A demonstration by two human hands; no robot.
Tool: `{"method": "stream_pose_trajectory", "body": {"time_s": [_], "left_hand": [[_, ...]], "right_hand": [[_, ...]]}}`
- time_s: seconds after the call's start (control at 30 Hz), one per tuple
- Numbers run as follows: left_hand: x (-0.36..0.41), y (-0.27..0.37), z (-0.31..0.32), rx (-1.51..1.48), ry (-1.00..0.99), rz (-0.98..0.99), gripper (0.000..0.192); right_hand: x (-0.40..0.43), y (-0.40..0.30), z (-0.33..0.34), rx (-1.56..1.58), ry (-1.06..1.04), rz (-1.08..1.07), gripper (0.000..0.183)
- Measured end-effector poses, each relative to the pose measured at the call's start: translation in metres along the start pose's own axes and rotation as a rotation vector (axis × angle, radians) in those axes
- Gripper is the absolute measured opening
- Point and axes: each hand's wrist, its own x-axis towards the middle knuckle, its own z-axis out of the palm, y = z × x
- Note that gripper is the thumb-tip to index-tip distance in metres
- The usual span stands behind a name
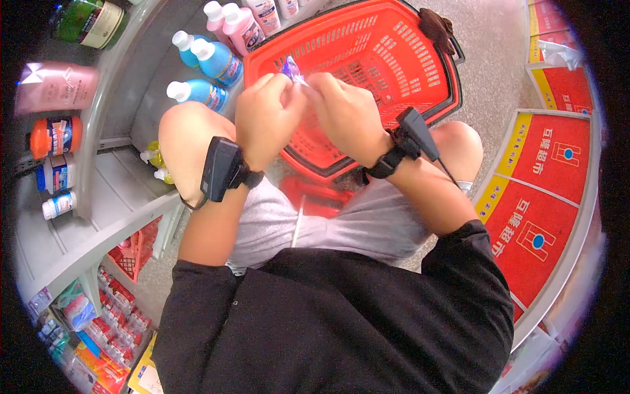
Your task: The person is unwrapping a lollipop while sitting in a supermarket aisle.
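My left hand (268, 115) and my right hand (347, 115) meet over the near left part of a red plastic shopping basket (339, 54). Between their fingertips they pinch a small purple and whitish plastic wrapper (291, 69); its lower part is hidden by the fingers. Inside the basket, only its slotted walls and floor show around my hands. A dark brown cloth (436, 30) hangs over the basket's far right rim. Both wrists carry black strapped devices.
Blue bottles with white caps (216, 60) and pink bottles (242, 28) stand on the shelf left of the basket. More products line a metal shelf (113, 189) at the left. Red and yellow shelf panels (551, 152) run along the right. My knees flank the basket.
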Motion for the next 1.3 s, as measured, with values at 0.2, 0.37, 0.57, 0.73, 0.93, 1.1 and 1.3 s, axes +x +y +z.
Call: {"method": "stream_pose_trajectory", "body": {"time_s": [0.2, 0.37, 0.57, 0.73, 0.93, 1.1, 1.3], "left_hand": [[0.002, -0.018, 0.009, 0.048, -0.118, -0.095, 0.022], [-0.01, -0.02, 0.009, -0.067, -0.283, -0.179, 0.021], [-0.022, -0.013, 0.004, -0.282, -0.482, -0.196, 0.018], [-0.023, -0.008, 0.0, -0.354, -0.592, -0.216, 0.019], [-0.021, 0.0, -0.005, -0.225, -0.521, -0.238, 0.018], [-0.016, 0.003, -0.004, 0.054, -0.284, -0.085, 0.026], [-0.01, 0.006, -0.009, 0.119, -0.139, -0.04, 0.024]], "right_hand": [[0.006, 0.008, 0.016, -0.387, -0.069, -0.196, 0.011], [-0.008, 0.007, 0.008, -0.449, -0.186, -0.204, 0.008], [-0.021, 0.016, -0.011, -0.29, -0.305, -0.034, 0.013], [-0.019, 0.04, -0.022, 0.319, -0.49, 0.219, 0.021], [-0.02, 0.038, -0.015, 0.281, -0.376, 0.117, 0.019], [-0.02, 0.014, -0.006, -0.034, -0.099, -0.15, 0.011], [-0.01, 0.008, -0.014, -0.245, 0.01, -0.358, 0.012]]}}
